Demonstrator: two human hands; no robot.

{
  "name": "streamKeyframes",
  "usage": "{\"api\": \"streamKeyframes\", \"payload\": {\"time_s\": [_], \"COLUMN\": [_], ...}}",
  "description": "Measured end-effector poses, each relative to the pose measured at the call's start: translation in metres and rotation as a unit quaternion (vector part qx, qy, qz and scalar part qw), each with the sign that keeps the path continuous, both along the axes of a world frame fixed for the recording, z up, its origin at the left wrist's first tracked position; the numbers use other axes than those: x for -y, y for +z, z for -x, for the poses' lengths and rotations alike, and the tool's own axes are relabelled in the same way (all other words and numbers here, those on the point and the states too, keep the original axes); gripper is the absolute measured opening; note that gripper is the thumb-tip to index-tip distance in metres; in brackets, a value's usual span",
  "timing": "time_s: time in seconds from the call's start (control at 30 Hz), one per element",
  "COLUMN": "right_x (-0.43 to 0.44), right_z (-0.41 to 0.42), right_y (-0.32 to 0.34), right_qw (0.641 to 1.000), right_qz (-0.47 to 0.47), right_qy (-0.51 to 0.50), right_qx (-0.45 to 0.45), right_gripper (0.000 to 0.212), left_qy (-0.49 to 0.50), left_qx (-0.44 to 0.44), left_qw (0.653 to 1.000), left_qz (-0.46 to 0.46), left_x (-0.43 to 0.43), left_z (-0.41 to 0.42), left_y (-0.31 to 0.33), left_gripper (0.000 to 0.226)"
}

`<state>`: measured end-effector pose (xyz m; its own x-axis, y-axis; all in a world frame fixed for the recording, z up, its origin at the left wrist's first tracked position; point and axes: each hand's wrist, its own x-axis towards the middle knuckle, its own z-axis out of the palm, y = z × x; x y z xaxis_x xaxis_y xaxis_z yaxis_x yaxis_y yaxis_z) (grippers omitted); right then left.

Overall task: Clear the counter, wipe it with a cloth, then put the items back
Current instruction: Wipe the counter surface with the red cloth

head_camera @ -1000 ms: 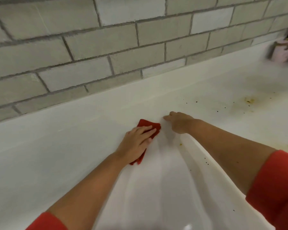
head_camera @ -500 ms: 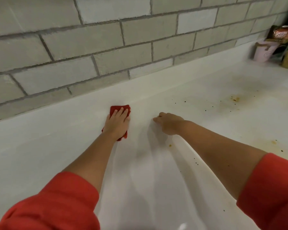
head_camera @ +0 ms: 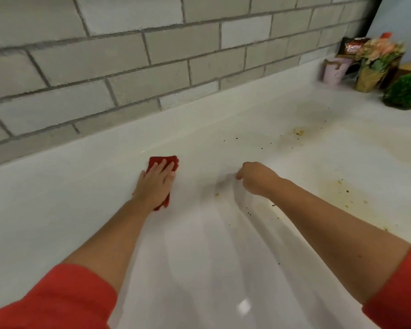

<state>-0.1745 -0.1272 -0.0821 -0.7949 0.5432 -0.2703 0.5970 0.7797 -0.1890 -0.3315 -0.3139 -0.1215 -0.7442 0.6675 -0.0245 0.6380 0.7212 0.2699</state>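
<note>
Red woven fabric, folded into a small pad, is seen flat on the glossy white counter (head_camera: 199, 257), near the raised back edge below the grey tiled wall (head_camera: 128, 74). This red cloth (head_camera: 163, 160) is pinned under the left hand (head_camera: 156, 184), whose fingers are extended and laid flat across it, pressing down rather than gripping; only the far edge and a lower corner of the fabric are exposed. The right hand (head_camera: 256, 178) is rested on the bare surface well to the right, fingers loosely curled with knuckles down, and nothing is held in it.

Yellow-brown stains (head_camera: 298, 132) and dark crumbs are noted on the right part of the surface, not yet wiped. A lilac cup (head_camera: 333, 71), printed packets (head_camera: 375, 65) and a green round object (head_camera: 405, 93) are grouped at the far right corner.

The cloth is judged light, soft and limp, likely to bunch or slide on the slick surface unless flat palm pressure is applied. For lifting, a pinch at the exposed far edge is considered suitable. The wiping step is judged partly done.
</note>
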Motion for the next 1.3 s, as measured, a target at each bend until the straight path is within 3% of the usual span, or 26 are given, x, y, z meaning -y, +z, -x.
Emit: {"api": "streamKeyframes", "payload": {"time_s": [0.13,0.27,0.43,0.53,0.6,0.67,0.77,0.87,0.93,1.0,1.07,1.13,1.3], "right_x": [0.002,0.002,0.003,0.003,0.004,0.004,0.003,0.003,0.004,0.005,0.004,0.003,0.002], "right_z": [-0.009,-0.018,-0.021,-0.024,-0.024,-0.022,-0.022,-0.023,-0.024,-0.025,-0.024,-0.023,-0.025], "right_y": [0.000,0.007,0.012,0.015,0.017,0.017,0.018,0.020,0.018,0.016,0.015,0.015,0.010], "right_qw": [0.999,0.997,0.994,0.993,0.993,0.993,0.993,0.993,0.993,0.993,0.994,0.995,0.996], "right_qz": [-0.014,-0.034,-0.035,-0.038,-0.038,-0.038,-0.036,-0.030,-0.032,-0.031,-0.023,-0.021,-0.007], "right_qy": [0.033,0.073,0.095,0.100,0.101,0.102,0.102,0.106,0.107,0.105,0.098,0.092,0.088], "right_qx": [0.010,0.014,0.031,0.049,0.049,0.051,0.052,0.045,0.043,0.044,0.036,0.034,0.018], "right_gripper": [0.045,0.051,0.053,0.052,0.050,0.050,0.051,0.052,0.051,0.050,0.049,0.048,0.051], "left_qy": [0.027,-0.074,-0.188,-0.129,-0.036,-0.011,-0.083,-0.182,-0.210,-0.191,-0.129,-0.053,0.059], "left_qx": [-0.009,-0.006,0.006,-0.020,0.014,0.017,-0.011,0.007,0.030,0.018,-0.008,-0.007,-0.008], "left_qw": [0.999,0.997,0.982,0.991,0.999,0.999,0.996,0.983,0.977,0.981,0.991,0.997,0.998], "left_qz": [0.032,0.028,0.000,0.023,0.023,0.031,0.042,0.003,0.000,0.009,0.031,0.058,0.017], "left_x": [-0.035,-0.037,0.019,0.024,0.006,-0.018,-0.035,-0.010,0.016,0.032,0.035,0.030,0.016], "left_z": [-0.031,-0.099,-0.148,-0.110,-0.085,-0.087,-0.131,-0.183,-0.193,-0.174,-0.133,-0.087,0.000], "left_y": [-0.001,0.000,0.002,0.001,0.005,0.009,0.006,0.006,0.007,0.005,0.002,0.001,-0.002], "left_gripper": [0.054,0.054,0.060,0.090,0.068,0.054,0.056,0.082,0.077,0.069,0.076,0.060,0.052]}}
